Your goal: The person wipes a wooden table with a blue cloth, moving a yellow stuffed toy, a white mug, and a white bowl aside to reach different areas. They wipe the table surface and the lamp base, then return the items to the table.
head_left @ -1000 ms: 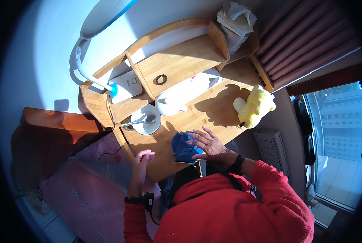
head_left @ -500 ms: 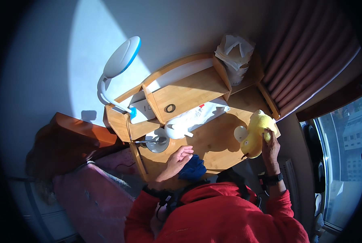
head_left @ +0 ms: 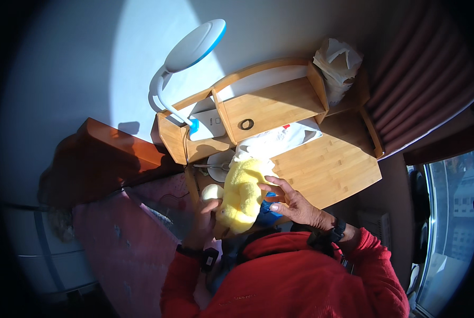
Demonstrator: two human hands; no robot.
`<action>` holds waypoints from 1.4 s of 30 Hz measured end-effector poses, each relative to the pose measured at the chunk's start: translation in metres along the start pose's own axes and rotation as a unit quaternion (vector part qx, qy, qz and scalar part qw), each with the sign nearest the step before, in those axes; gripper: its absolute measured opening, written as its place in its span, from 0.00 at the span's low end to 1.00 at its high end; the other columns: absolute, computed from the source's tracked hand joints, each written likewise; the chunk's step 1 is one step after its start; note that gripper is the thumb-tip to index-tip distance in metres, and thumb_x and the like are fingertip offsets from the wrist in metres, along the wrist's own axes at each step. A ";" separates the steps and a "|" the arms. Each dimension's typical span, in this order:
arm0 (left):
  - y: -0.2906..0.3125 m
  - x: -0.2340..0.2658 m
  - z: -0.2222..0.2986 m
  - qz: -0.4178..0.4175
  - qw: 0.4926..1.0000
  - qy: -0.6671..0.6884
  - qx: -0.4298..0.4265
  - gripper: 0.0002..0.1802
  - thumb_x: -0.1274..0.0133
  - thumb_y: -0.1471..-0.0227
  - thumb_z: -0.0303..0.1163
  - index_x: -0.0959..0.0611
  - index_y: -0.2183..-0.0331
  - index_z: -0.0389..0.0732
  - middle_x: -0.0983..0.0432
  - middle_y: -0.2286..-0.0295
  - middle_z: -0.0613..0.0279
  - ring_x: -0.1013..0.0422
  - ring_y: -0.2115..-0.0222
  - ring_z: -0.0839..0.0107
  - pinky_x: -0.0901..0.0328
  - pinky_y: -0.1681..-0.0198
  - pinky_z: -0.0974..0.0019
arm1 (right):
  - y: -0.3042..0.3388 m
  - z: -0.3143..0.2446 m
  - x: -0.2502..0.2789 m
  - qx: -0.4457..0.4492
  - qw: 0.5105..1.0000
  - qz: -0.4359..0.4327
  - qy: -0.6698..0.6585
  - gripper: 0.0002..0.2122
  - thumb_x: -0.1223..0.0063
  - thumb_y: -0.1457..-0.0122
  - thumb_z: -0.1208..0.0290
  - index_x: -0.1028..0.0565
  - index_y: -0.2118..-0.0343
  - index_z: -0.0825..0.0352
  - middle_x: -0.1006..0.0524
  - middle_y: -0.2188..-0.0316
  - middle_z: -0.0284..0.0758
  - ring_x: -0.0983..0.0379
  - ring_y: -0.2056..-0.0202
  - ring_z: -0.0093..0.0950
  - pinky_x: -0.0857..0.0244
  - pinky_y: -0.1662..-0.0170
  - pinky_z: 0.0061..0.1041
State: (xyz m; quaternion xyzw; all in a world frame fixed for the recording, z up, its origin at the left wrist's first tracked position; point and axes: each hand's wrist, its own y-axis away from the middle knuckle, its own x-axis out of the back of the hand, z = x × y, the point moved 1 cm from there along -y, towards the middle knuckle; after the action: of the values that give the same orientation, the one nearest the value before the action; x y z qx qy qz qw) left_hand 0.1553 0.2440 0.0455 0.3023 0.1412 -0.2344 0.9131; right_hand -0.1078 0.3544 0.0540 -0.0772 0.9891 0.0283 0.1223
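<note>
Yellow plush toy [head_left: 242, 199] is between our two hands, over the left front part of the wooden desk [head_left: 337, 169]. Our left hand [head_left: 200, 220] is at its left side; the toy hides most of the fingers, so we cannot tell how they grip. Our right hand [head_left: 295, 206] has thumb and fingers spread, fingertips at the toy's right side. Near the desk's front edge we see a blue cloth [head_left: 266, 216], partly hidden. Toward the desk's left side is a white bowl [head_left: 219, 158]; along its back lies a white bag [head_left: 290, 139]. On the desk's shelf [head_left: 279, 98] we see a black ring [head_left: 241, 126], and at the desk's back left, a lamp [head_left: 197, 46]. Beyond its back right corner hangs a curtain [head_left: 417, 95].
</note>
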 end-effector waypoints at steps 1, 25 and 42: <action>0.008 0.022 0.000 0.008 1.000 0.017 -0.007 0.21 0.48 0.52 0.26 0.28 0.53 0.38 0.27 0.64 0.59 0.29 0.62 0.71 0.31 0.57 0.66 | -0.003 0.015 0.002 -0.032 0.997 0.005 0.066 0.31 0.46 0.38 0.60 0.46 0.36 0.62 0.33 0.41 0.40 0.36 0.41 0.35 0.41 0.39 0.34; -0.002 0.132 -0.046 0.176 0.963 -0.202 0.030 0.39 0.57 0.58 0.20 0.39 0.40 0.44 0.33 0.54 0.54 0.31 0.58 0.63 0.31 0.55 0.63 | 0.113 0.140 0.203 -0.233 0.644 0.459 0.565 0.24 0.43 0.47 0.63 0.32 0.45 0.52 0.35 0.40 0.35 0.44 0.37 0.37 0.57 0.36 0.53; 0.000 0.105 -0.046 0.252 0.922 -0.288 0.052 0.38 0.60 0.57 0.24 0.40 0.40 0.40 0.34 0.54 0.49 0.31 0.58 0.58 0.32 0.54 0.59 | 0.031 0.138 0.242 -0.101 0.719 0.349 0.593 0.23 0.43 0.47 0.66 0.30 0.47 0.52 0.33 0.42 0.34 0.42 0.38 0.35 0.57 0.34 0.45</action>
State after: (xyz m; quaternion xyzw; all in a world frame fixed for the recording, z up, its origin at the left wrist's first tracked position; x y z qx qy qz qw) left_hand 0.2396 0.2362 -0.0323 0.2941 -0.2210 -0.0803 0.9264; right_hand -0.3117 0.3606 -0.1381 0.2602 0.8073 0.1170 -0.5166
